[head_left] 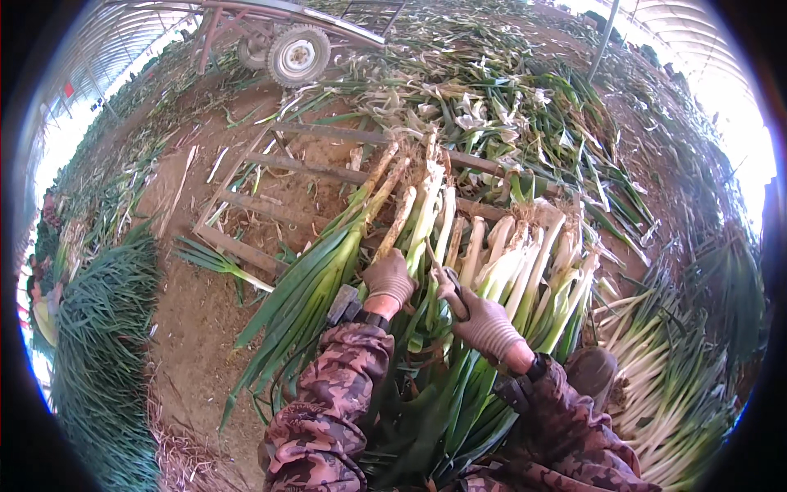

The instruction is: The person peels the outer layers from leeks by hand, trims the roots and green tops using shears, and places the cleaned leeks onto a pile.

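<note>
My left hand [389,278], in a pale knit glove, is closed around the stalk of a large green onion [399,220], whose root end points away from me. Just to the right, my gloved right hand [487,325] grips what looks like a small knife [456,302], its thin tip reaching up toward the pale stalks. Beneath and around both hands lies a pile of large green onions [500,266], white ends away, green leaves toward me. More unpeeled ones [328,262] lie left of my left hand.
A metal frame [279,211] lies on the soil under the stalks. Beyond stands a cart with a wheel [298,56]. Stripped leaves [508,115] heap up at the far right. White-stemmed green onions [656,385] are piled at the right, a leafy green heap [106,353] at the left.
</note>
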Demonstrator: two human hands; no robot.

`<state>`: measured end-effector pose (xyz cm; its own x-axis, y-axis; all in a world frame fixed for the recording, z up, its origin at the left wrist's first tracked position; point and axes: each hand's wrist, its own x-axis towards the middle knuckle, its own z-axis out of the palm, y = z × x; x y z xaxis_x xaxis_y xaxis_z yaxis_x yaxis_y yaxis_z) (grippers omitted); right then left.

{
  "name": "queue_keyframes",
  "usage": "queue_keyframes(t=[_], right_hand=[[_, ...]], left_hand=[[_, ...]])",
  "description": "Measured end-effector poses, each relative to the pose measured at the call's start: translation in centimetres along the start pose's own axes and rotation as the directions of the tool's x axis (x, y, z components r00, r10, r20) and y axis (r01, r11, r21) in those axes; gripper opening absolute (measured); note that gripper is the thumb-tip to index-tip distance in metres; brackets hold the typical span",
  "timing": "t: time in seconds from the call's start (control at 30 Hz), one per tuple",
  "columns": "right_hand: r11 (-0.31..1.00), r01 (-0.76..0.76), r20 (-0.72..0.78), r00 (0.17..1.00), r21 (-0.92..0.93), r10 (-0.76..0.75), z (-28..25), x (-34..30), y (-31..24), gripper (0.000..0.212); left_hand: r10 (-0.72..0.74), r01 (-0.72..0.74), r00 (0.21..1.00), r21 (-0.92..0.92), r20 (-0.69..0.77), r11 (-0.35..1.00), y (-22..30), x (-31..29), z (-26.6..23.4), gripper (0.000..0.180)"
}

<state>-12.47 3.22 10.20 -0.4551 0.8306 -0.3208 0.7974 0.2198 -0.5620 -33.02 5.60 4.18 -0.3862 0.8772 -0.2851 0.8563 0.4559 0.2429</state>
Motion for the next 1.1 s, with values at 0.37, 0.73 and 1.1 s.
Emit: queue_keyframes(t=[0.37,0.73,1.1], right_hand=[[0.999,-0.021,-0.098,0.995,-0.032,0.018,-1.7,8.8,0.7,0.039],[0.982,-0.023,-0.176,0.983,0.190,0.057,-3.4,6.1,2.4,0.047],[0.967,0.223,0.092,0.968,0.121,-0.235,0.8,-3.4,-1.9,0.042]], left_hand=[[0.058,-0.058,0.998,0.066,0.001,0.996,0.7,-0.9,0.8,0.035],[0.233,-0.252,0.959,0.116,0.161,0.961,1.5,-6.9,2.1,0.020],[0.177,-0.141,0.970,0.206,-0.167,0.968,-13.5,-9.0,-0.5,0.050]])
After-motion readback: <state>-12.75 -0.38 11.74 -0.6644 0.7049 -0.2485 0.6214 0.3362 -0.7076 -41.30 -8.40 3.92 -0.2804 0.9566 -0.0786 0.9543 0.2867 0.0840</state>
